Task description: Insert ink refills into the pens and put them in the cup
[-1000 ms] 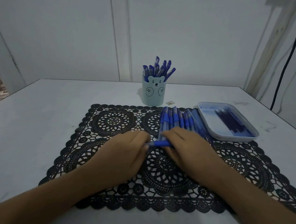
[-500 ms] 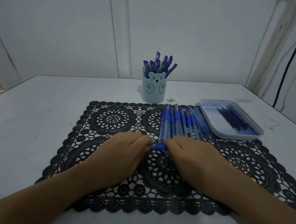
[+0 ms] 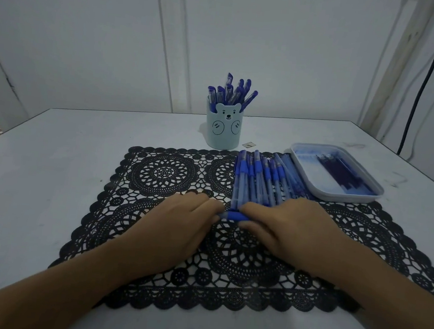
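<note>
Table point(image 3: 50, 175): pale top, bears everything listed.
Lace mat point(image 3: 162, 175): black, lies flat at the centre of the table.
Left hand point(image 3: 178, 224): palm down on the mat, fingertips curled onto the left end of the pen; that end is hidden, so the pinch looks likely rather than certain.
Cup point(image 3: 223, 131): light blue with a bear face, upright just past the mat's far edge and holding a bunch of capped pens point(image 3: 231, 91).
Pen point(image 3: 232, 215): blue, lying crosswise low over the mat, between the two hands.
Loose pens point(image 3: 259, 179): a row on the mat, running near to far.
Right hand point(image 3: 289, 229): thumb and fingers pinch the pen's right part.
Tray point(image 3: 340, 196): far right, holds dark refills point(image 3: 342, 173).
</note>
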Demonstrator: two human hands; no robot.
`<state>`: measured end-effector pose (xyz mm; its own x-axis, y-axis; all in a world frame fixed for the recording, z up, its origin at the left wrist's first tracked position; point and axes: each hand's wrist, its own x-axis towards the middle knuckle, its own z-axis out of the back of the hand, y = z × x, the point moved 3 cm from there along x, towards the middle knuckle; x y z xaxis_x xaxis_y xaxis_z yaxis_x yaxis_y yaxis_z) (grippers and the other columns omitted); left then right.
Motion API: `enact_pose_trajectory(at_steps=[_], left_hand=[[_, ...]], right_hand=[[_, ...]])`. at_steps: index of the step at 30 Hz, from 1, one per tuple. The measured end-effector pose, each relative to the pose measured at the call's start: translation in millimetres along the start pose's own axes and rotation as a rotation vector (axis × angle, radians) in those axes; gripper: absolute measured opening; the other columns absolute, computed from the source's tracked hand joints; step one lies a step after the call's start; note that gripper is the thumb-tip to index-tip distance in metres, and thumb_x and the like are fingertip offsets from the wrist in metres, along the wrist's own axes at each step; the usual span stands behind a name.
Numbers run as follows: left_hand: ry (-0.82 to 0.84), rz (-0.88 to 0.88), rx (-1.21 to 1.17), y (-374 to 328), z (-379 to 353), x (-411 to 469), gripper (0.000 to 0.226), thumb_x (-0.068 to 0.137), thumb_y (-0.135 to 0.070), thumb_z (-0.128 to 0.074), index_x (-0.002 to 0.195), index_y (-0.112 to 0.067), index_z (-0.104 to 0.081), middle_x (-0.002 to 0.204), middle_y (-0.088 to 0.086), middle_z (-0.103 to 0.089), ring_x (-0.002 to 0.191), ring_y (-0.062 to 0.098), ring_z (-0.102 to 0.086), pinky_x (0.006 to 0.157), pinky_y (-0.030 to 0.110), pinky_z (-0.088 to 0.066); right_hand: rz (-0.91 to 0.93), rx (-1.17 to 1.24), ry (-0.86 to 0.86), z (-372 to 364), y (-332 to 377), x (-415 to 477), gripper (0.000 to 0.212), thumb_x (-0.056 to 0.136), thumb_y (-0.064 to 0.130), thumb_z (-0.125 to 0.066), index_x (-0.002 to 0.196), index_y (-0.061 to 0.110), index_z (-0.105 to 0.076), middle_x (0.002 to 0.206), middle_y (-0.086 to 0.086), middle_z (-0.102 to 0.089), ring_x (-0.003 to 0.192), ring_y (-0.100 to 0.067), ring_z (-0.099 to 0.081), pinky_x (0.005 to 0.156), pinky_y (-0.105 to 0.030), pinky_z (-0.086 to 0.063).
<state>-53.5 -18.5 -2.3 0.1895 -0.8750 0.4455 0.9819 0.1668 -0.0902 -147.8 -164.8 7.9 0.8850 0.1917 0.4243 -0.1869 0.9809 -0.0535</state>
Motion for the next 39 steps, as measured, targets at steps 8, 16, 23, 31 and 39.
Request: enact_pose_trajectory(at_steps=[8,16,23,31,39], left_hand=[[-0.094,0.209,-0.064,12,0,-1,0.025,0.093,-0.027,-0.035,0.092,-0.015,-0.056,0.069,-0.014,-0.048,0.059,0.002,-0.046,0.052,0.011,-0.033],[-0.169,0.379,-0.215,19,2,-2,0.01,0.093,-0.014,-0.047,0.091,-0.023,-0.051,0.067,-0.006,-0.052,0.067,0.008,-0.047,0.057,0.014,-0.037],[-0.133,0.248,-0.178,14,2,-2,0.02,0.091,-0.024,-0.04,0.098,-0.016,-0.055,0.074,-0.011,-0.053,0.074,0.005,-0.049,0.066,0.012,-0.038],[-0.059,0.078,-0.123,3,3,0,0.029,0.093,-0.032,-0.031,0.099,-0.018,-0.055,0.074,-0.02,-0.046,0.07,0.001,-0.046,0.062,0.009,-0.037],[-0.052,0.123,-0.198,4,4,-4,0.02,0.09,-0.042,-0.027,0.102,-0.039,-0.043,0.061,-0.015,-0.052,0.053,0.005,-0.05,0.045,0.014,-0.034]], right_hand=[[-0.333,0.193,0.069,6,-14,2,0.028,0.096,0.035,-0.025,0.104,0.019,-0.047,0.085,0.006,-0.055,0.073,-0.01,-0.053,0.064,-0.022,-0.041],[-0.227,0.151,0.146,-1,-12,2,0.038,0.093,0.029,-0.046,0.13,0.023,-0.044,0.097,0.013,-0.033,0.097,-0.006,-0.038,0.087,-0.017,-0.031],[-0.318,0.276,0.037,6,-14,3,0.034,0.089,0.046,-0.041,0.113,0.025,-0.054,0.088,0.016,-0.047,0.076,0.003,-0.044,0.069,-0.008,-0.034],[-0.475,0.625,-0.049,11,-7,3,0.052,0.074,0.06,-0.03,0.053,0.015,-0.043,0.047,0.008,-0.039,0.046,-0.004,-0.039,0.049,-0.018,-0.032],[-0.412,0.664,-0.119,13,-9,4,0.031,0.077,0.051,-0.039,0.057,0.028,-0.044,0.051,0.017,-0.05,0.05,-0.005,-0.042,0.049,-0.018,-0.034]])
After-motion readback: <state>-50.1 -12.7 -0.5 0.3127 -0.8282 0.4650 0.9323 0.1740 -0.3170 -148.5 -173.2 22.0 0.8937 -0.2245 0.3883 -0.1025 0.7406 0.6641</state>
